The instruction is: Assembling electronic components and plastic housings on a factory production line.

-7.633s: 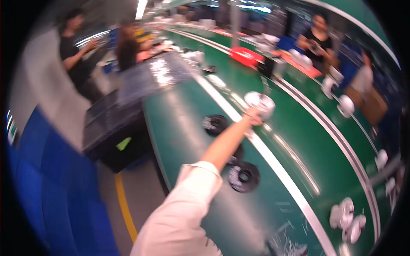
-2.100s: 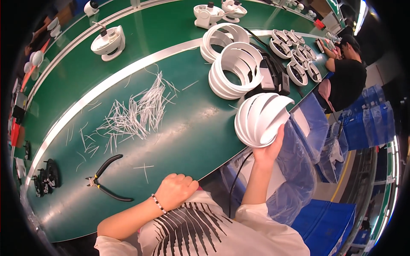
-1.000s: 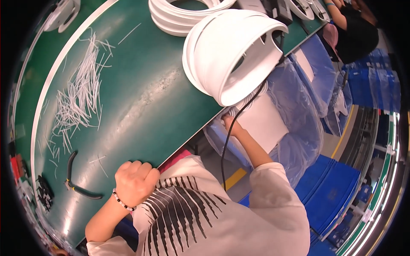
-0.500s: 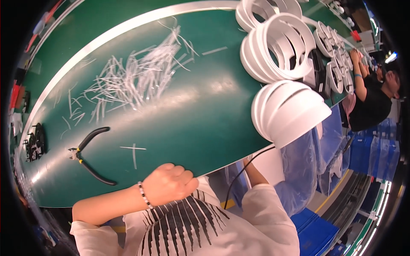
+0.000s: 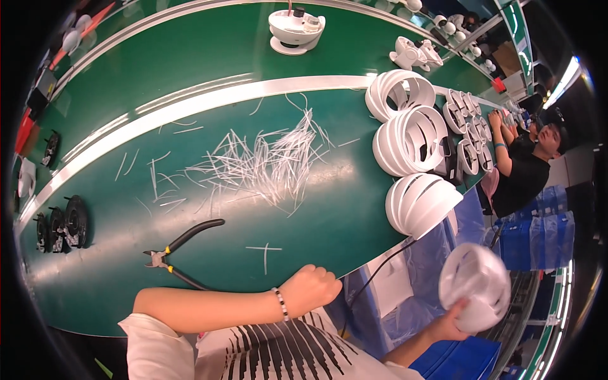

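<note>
Stretching before the person I watch, the green workbench [image 5: 329, 244] has blue boxes [image 5: 468, 356] standing past its near edge, at right. A heap of thin white strips [image 5: 266, 163] spreads mid-bench. Two white ring housings [image 5: 387, 147] and a slotted white dome [image 5: 418, 206] line its right end. A rounded white shell [image 5: 475, 285], blurred, is off the bench before the boxes; the right hand [image 5: 448, 324], partly curled, grips its lower rim. The left hand [image 5: 311, 288] forms a loose fist at the bench's edge; its contents, if any, I cannot tell. Smaller: spread-handled pliers [image 5: 195, 233], a beaded bracelet [image 5: 280, 304].
</note>
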